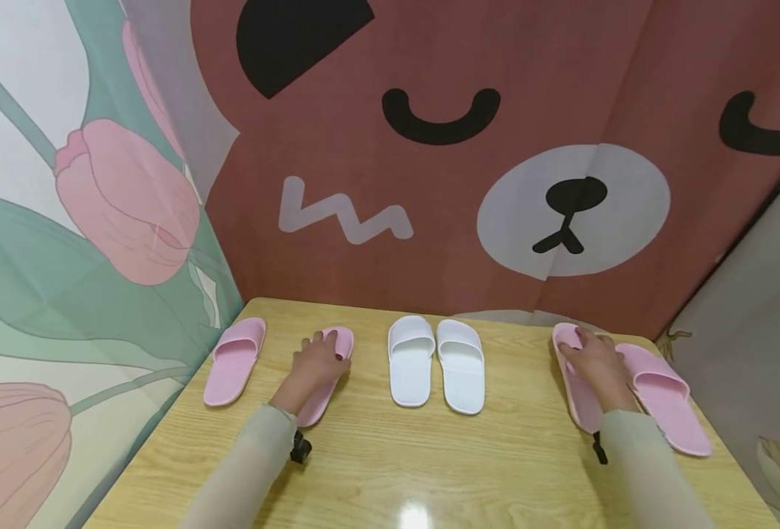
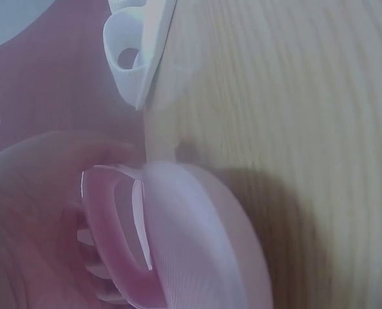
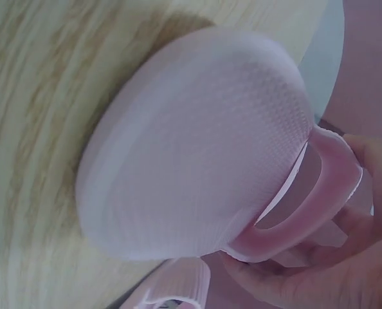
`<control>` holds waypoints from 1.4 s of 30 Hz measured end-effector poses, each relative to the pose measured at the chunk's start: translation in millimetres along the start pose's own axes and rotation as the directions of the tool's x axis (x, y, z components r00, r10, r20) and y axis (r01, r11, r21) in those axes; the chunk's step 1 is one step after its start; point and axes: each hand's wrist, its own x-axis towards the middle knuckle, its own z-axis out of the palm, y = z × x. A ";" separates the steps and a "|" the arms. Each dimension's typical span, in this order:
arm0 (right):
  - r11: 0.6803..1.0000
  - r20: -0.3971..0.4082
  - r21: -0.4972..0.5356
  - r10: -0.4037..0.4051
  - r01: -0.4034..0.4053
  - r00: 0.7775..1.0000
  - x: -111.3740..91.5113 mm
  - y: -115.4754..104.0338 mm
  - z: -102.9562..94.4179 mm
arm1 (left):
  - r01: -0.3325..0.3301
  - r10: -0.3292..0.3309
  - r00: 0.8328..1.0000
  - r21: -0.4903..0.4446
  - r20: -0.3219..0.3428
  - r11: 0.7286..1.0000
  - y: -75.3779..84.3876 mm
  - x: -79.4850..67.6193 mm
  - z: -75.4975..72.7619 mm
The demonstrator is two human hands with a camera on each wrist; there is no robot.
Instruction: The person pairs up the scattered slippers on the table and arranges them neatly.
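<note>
My left hand grips a pink slipper over its strap, fingers on one side and thumb on the other. In the left wrist view that slipper's sole sits close over the wood and casts a shadow. On the right side of the table, my right hand grips another pink slipper by its strap. The textured footbed fills the right wrist view, with the hand around the strap's top. A third pink slipper lies just to the right, partly behind the right forearm.
One pink slipper lies alone near the table's left edge. Between my hands stands a pair of white slippers, side by side. The wooden table backs onto a printed bear curtain, with a flower-print curtain at the left.
</note>
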 end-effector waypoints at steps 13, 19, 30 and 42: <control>0.997 -0.031 -0.041 -0.062 0.061 0.998 -8.7 -15.5 -4.6 | -0.010 0.010 0.999 0.005 -0.046 1.000 -2.4 -0.7 -6.5; 0.990 -0.062 -0.077 -0.125 0.120 0.990 -13.0 -21.1 -3.7 | -0.002 0.003 0.998 0.000 -0.057 1.000 1.5 -1.2 -8.8; 0.993 -0.054 -0.074 -0.097 0.093 0.994 -16.0 -32.4 1.6 | 0.009 -0.010 0.998 -0.013 -0.058 1.000 7.0 -2.5 -12.9; 0.992 -0.088 -0.042 -0.123 0.120 0.989 -22.6 -50.9 6.8 | 0.013 -0.015 0.997 -0.019 -0.078 1.000 11.0 -3.0 -15.8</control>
